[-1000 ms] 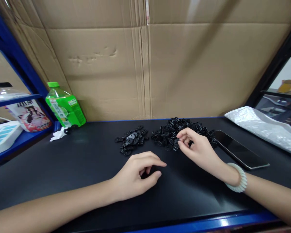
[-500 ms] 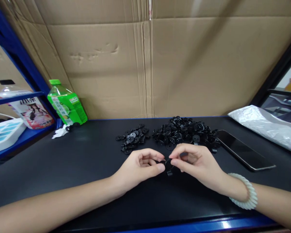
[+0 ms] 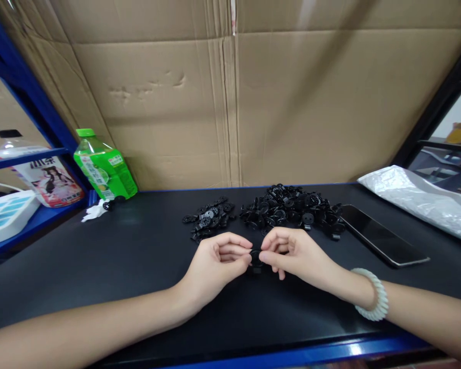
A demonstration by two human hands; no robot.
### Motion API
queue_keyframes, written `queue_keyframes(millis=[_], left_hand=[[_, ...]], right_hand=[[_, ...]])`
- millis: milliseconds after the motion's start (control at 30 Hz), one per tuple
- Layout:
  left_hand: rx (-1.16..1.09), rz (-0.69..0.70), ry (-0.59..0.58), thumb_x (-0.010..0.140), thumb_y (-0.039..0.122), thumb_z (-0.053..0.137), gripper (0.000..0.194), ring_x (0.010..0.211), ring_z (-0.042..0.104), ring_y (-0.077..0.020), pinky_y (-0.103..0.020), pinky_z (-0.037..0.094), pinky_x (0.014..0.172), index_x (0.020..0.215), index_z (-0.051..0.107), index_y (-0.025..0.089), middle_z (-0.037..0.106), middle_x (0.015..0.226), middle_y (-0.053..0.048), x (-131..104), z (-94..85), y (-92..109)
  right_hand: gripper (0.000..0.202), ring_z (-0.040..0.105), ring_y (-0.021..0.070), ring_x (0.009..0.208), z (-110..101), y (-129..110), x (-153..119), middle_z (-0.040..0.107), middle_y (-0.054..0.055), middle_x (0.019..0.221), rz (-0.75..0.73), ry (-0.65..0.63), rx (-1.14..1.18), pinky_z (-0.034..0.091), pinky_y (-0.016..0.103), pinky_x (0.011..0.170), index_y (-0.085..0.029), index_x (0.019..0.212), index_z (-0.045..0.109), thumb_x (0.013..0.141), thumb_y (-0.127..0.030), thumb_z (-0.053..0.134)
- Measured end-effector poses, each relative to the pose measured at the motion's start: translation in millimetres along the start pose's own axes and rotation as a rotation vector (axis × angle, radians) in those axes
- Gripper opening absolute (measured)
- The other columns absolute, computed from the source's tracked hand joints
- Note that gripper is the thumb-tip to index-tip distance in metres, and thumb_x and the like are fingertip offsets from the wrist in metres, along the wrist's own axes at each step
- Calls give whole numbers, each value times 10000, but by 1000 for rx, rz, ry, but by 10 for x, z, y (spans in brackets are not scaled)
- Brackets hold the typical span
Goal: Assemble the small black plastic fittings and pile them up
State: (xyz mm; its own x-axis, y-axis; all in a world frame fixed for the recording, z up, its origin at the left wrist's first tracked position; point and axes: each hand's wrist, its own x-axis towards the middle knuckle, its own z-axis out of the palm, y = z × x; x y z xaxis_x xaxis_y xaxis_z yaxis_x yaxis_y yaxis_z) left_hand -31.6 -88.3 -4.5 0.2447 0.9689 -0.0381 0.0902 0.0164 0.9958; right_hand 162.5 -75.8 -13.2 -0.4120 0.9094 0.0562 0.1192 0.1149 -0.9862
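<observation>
Between my fingertips is a small round black plastic piece (image 3: 255,258) with a short tab pointing down. My left hand (image 3: 218,264) pinches its left edge between thumb and fingers. From the other side, my right hand (image 3: 290,251), with a pale coiled band on the wrist, closes thumb and forefinger on the right edge. Behind the hands lies a large heap of similar black round parts (image 3: 288,205). A smaller pile of flat black discs with holes (image 3: 209,218) sits to its left. Whether the held piece is one part or two pressed together, I cannot tell.
A phone (image 3: 384,236) lies at the right beside a silvery plastic bag (image 3: 418,197). At the back left stands a green drink bottle (image 3: 105,166), with a crumpled white tissue (image 3: 95,210) near it. Cardboard (image 3: 169,113) walls off the black tabletop (image 3: 138,266) behind.
Both hands have shifted slightly left and drawn closer together. The left fingers now meet the round black piece at its edge; the gap between the hands is smaller.
</observation>
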Motion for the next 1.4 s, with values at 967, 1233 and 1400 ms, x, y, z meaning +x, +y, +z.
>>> queue_keyframes(millis=[967,1233,1400], left_hand=[[280,295,8,775,264,664,137,741,670,-184,-263,528,697,822,723,149,736,800,-48,139,-199,125],[712,453,331,821,276,601,245,797,672,-221,-304,516,749,977,707,119,734,897,-97,555,-766,229],[749,595,239,836,202,571,191,945,642,-213,-306,496,835,983,685,156,696,1056,-92,392,-551,155]], right_hand=[[283,590,88,482,-43,36,-24,645,11,610,23,-159,51,479,188,475,-135,714,593,813,-392,658],[288,473,78,484,-71,2,-108,551,-22,557,-69,-147,-310,361,187,463,-161,681,564,876,-373,568],[100,420,89,464,-203,1,-56,473,-55,539,-253,129,-682,319,215,474,-183,832,581,869,-262,533]])
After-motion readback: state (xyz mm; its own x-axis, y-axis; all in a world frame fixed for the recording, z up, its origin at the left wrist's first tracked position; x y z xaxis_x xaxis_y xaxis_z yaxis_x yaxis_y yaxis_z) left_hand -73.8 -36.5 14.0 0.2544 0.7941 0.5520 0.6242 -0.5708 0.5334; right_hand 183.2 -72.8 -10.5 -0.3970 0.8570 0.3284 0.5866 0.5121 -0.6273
